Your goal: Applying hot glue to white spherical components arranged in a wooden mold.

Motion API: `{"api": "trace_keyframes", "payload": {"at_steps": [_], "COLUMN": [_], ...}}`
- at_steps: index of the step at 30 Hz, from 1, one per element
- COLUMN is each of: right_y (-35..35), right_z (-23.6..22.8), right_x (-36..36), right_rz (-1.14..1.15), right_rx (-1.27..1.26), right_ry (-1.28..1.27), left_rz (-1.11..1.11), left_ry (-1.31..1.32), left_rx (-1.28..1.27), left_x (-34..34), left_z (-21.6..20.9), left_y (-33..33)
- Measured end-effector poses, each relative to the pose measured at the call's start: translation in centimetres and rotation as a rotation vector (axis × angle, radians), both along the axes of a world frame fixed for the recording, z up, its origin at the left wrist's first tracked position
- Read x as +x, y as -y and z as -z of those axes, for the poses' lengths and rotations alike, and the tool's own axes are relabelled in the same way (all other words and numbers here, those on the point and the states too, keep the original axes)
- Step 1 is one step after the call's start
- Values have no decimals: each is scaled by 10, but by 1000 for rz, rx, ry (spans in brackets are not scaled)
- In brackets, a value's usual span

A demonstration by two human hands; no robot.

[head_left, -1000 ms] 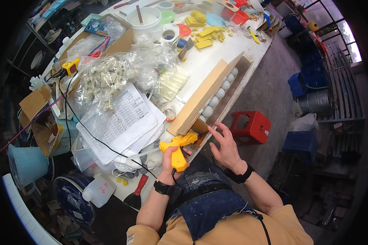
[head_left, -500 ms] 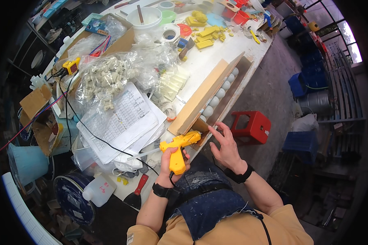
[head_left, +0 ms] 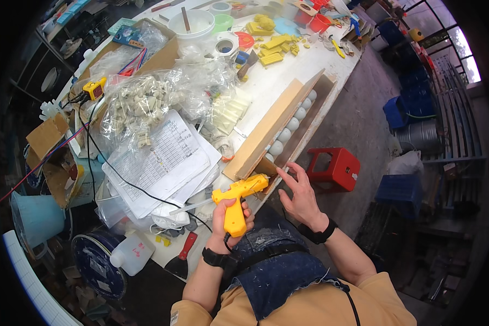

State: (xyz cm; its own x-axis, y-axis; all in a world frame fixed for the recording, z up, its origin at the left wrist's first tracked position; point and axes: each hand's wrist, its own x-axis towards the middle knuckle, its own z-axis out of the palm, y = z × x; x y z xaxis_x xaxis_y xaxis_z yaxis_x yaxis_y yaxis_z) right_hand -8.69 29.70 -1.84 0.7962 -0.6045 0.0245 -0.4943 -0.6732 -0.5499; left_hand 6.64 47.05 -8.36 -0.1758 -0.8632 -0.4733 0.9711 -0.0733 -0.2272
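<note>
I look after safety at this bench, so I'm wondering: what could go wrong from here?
The yellow glue gun in the left hand has its tip close to the right hand; if hot, it might burn a finger.
The black cord lies across loose papers and might snag or drag them.
The wooden box sits along the table edge; a knock could perhaps spill its balls.

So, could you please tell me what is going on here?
The person's left hand grips a yellow plastic glue gun, pointed at the near end of a long, open brown box. The right hand is open at the box's near right edge; whether it touches is hard to tell. A row of round pale grey balls lies inside the box, and white printed papers lie to its left.
</note>
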Motion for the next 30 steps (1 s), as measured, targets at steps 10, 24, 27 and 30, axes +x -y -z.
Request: {"api": "trace_keyframes", "payload": {"at_steps": [10,24,27,30], "right_y": [0,0,0,1], "right_z": [-1,0,1,1], "right_x": [0,-1,-1,-1], "right_rz": [-1,10,11,14], "right_rx": [-6,7,12,17], "right_ry": [-2,2,1,3], "left_rz": [-20,-21,-17,-23], "left_ry": [279,213,210,197], "left_rx": [147,174,191,173], "left_x": [-10,-12,-11,-11], "left_z": [-17,-15,-19,-23], "left_y": [5,5,5,5]}}
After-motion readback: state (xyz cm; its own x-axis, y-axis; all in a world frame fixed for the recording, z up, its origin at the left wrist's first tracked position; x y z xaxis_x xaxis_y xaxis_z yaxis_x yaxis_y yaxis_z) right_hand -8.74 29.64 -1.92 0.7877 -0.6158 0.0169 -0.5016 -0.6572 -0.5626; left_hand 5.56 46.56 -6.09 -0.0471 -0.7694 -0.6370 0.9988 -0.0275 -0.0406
